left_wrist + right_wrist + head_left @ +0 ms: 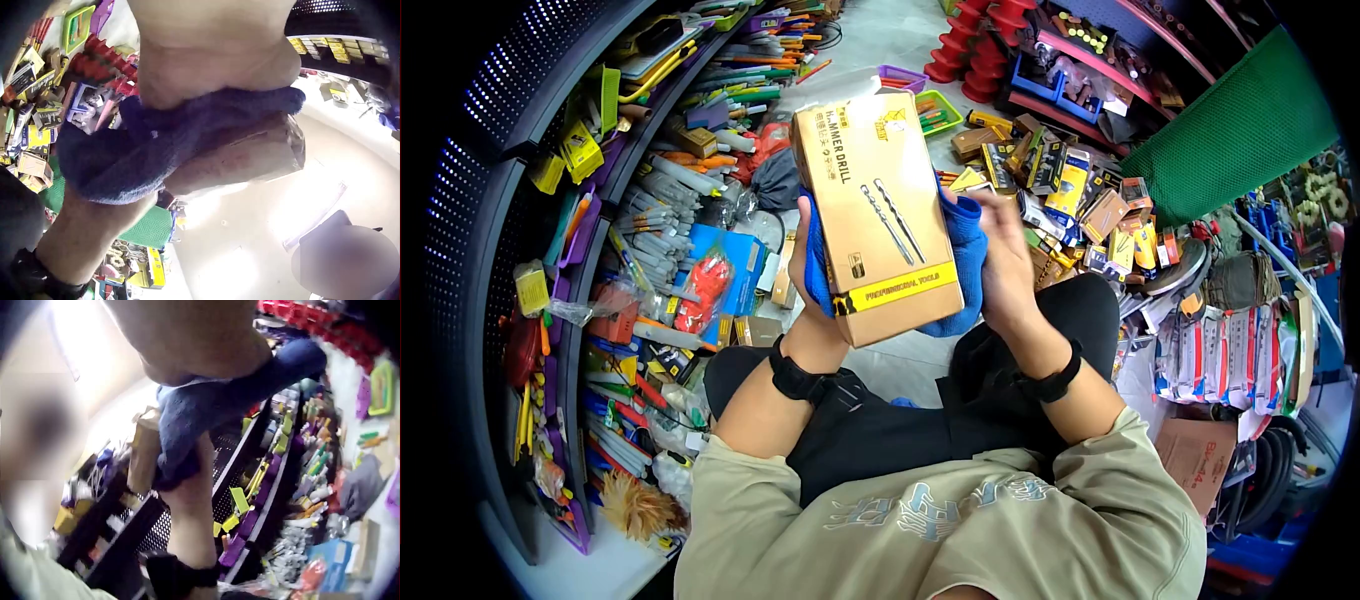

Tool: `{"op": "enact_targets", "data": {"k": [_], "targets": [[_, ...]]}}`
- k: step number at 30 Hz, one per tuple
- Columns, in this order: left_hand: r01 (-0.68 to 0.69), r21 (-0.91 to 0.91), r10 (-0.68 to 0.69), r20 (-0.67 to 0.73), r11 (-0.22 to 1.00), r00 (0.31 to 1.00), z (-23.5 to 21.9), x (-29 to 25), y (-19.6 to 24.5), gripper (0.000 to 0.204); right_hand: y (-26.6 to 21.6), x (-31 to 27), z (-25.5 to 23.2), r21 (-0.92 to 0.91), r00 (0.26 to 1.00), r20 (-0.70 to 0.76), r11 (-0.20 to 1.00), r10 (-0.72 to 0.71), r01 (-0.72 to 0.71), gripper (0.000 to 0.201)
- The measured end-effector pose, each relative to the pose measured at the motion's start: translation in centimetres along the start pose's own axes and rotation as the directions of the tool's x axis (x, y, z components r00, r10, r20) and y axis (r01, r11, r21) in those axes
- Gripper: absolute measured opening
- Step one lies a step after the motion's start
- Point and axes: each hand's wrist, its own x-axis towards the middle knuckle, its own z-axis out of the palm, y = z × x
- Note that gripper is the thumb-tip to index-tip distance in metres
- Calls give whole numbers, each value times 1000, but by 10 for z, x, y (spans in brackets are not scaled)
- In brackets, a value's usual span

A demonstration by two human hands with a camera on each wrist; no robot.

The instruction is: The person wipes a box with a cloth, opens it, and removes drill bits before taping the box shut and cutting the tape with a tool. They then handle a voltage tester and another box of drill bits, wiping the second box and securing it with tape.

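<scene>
A tan cardboard box (880, 220) printed "HAMMER DRILL", with two drill bits pictured and a yellow band, is held up over the lap, tilted. My left hand (802, 288) grips its left side, with a blue cloth (968, 262) between palm and cardboard. On the right, my right hand (1008, 265) holds the cloth against the box's side, its fingers blurred. In the left wrist view the cloth (137, 153) spans both hands, and the box's side (244, 156) shows beyond it. The right wrist view has the cloth (194, 415) covering much of the box.
Shelves (565, 330) with tools and purple bins line the left. Bagged drill bits and a blue box (745, 262) lie on the floor there. To the right are piled small boxes (1090, 205), a shoe (1180, 268) and green mesh (1235, 130). Red augers (960, 50) stand ahead.
</scene>
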Motion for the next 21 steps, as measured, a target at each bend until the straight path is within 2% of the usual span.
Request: {"op": "enact_targets", "data": {"k": [1, 3, 4, 5, 6, 7, 8, 9, 10, 11, 13, 14, 15, 16, 18, 19, 20, 21], "targets": [[0, -1, 0, -2, 1000, 1000, -4, -4, 0, 82, -12, -7, 7, 68, 951, 125, 954, 282, -292, 32], [-70, 8, 70, 11, 998, 998, -14, -11, 1, 82, 0, -24, -3, 39, 872, 394, 943, 289, -330, 43], [-66, -24, 67, 15, 998, 998, -16, -15, 7, 83, 8, -27, -6, -24, 855, 463, 968, 233, -250, 59], [-69, -24, 69, 8, 997, 998, -17, -16, 9, 83, 14, -29, -9, -23, 853, 465, 966, 238, -257, 59], [-79, -55, 83, 81, 995, 993, -13, -14, 13, 85, 14, -29, -6, -269, 868, 488, 929, -95, 253, 70], [-86, -86, 99, 157, 993, 983, -10, -11, 17, 87, 14, -29, -2, -444, 715, 587, 589, -379, 676, 82], [-108, -30, 111, 179, 994, 977, -9, -8, 23, 85, 14, -25, 5, -394, 716, 523, 614, -462, 684, 75], [-171, 291, 173, 18, 941, 985, -3, -10, 27, 82, 16, -32, 13, -82, 961, 259, 989, -100, 125, 64], [-192, 405, 203, 17, 894, 979, -2, -9, 29, 79, -11, -32, 34, 298, 961, 264, 940, 85, -165, 60], [-209, 514, 232, 20, 832, 973, -2, -6, 31, 77, -37, -31, 53, 614, 908, 337, 674, 247, -411, 58], [-203, 605, 254, 2, 770, 967, -8, -3, 34, 80, -25, -27, 58, 684, 951, 296, 677, 83, -272, 56], [-226, 590, 255, 36, 775, 966, -10, -1, 35, 76, -30, -28, 53, 752, 936, 352, 594, 2, -284, 52], [-250, 574, 255, 73, 780, 964, -8, 1, 35, 71, -37, -24, 54, 710, 948, 254, 629, 191, -317, 48], [-250, 574, 252, 78, 780, 965, -4, 3, 35, 71, -36, -24, 52, 689, 967, 194, 678, 167, -256, 48], [-270, 687, 325, 52, 675, 944, 6, 8, 34, 55, -30, -23, 49, 663, 982, 133, 724, 134, -189, 48], [-269, 687, 321, 54, 675, 945, 11, 13, 28, 55, -27, -23, 47, 661, 997, 75, 749, -10, -42, 50], [-262, 694, 394, -35, 671, 918, 15, 20, 18, 48, -25, -24, 45, 649, 988, 17, 754, -153, 106, 53], [-254, 699, 463, -124, 668, 878, 17, 24, 10, 41, -23, -25, 42, 648, 988, 12, 754, -153, 108, 53]]}}
